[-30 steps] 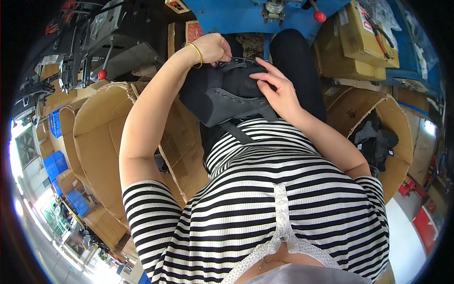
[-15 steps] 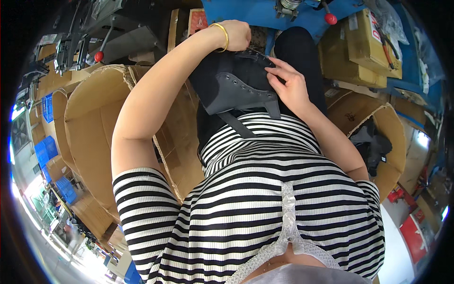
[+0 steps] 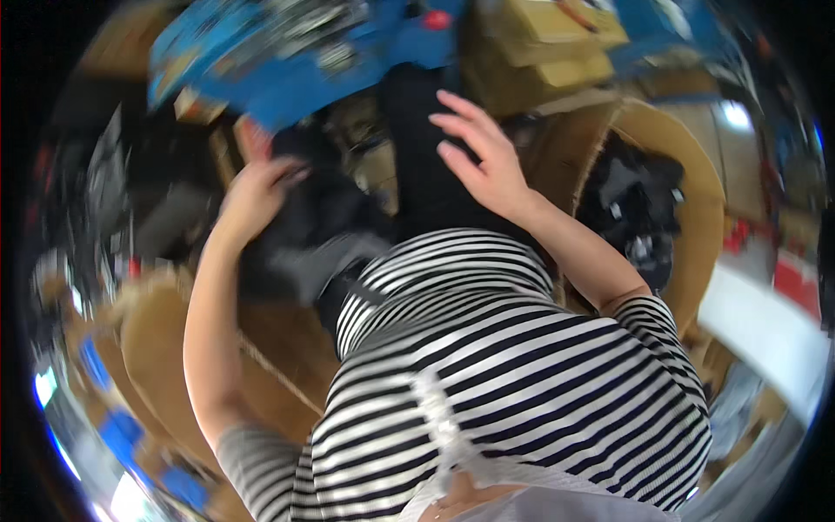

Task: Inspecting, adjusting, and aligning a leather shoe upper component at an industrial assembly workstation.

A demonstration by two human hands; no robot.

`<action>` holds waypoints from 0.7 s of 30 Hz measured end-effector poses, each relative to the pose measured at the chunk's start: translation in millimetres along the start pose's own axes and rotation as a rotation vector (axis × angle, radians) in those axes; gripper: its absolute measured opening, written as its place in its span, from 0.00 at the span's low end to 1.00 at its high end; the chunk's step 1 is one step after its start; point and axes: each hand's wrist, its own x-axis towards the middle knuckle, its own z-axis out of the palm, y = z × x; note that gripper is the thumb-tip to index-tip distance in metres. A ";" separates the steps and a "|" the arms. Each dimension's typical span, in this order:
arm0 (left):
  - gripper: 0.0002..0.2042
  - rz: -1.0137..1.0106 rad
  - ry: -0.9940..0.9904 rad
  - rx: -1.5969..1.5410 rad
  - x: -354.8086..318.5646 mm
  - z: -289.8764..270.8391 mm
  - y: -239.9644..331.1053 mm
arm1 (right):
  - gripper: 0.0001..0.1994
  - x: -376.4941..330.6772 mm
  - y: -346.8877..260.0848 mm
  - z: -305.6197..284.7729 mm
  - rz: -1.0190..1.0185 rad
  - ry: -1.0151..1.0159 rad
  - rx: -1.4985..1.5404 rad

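Observation:
A black boot upper (image 3: 317, 265) lies across my left thigh, blurred, its strap reaching onto my striped shirt. Above its far left part is my left hand (image 3: 261, 196), fingers bent inward and smeared by motion; whether they grip the upper's edge is unclear. My right hand (image 3: 487, 165) hovers over my right thigh with its fingers spread and nothing in them, apart from the upper. The eyelets cannot be made out in the blur.
On my right stands a large cardboard box (image 3: 709, 183) holding several dark pieces (image 3: 631, 204). Another open cardboard box (image 3: 165, 348) is on my left. Ahead are a blue machine (image 3: 243, 65) with a red knob (image 3: 436, 19) and stacked cartons (image 3: 544, 52).
The view has swung to the right. My right hand has come off the boot upper and opened. My left hand and the upper now appear lower and farther left.

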 end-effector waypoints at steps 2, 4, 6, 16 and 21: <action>0.14 -0.160 0.239 -0.589 -67.8 11.2 -134.6 | 0.11 -8.6 23.0 -64.9 -0.029 0.338 -0.208; 0.16 -0.253 0.095 -0.673 -111.7 -4.4 -166.9 | 0.10 -55.8 98.4 -131.4 0.131 0.571 -0.469; 0.15 -0.384 0.060 -0.617 -146.8 -5.8 -168.2 | 0.10 -127.7 169.7 -174.7 0.557 0.881 -0.292; 0.14 -1.241 0.135 -0.263 -342.6 -20.6 -194.3 | 0.43 -342.9 242.0 -99.3 1.622 -0.443 -0.528; 0.17 -0.928 0.147 0.328 -373.5 -31.5 -238.4 | 0.31 -387.4 258.5 -83.2 1.078 -0.524 -1.273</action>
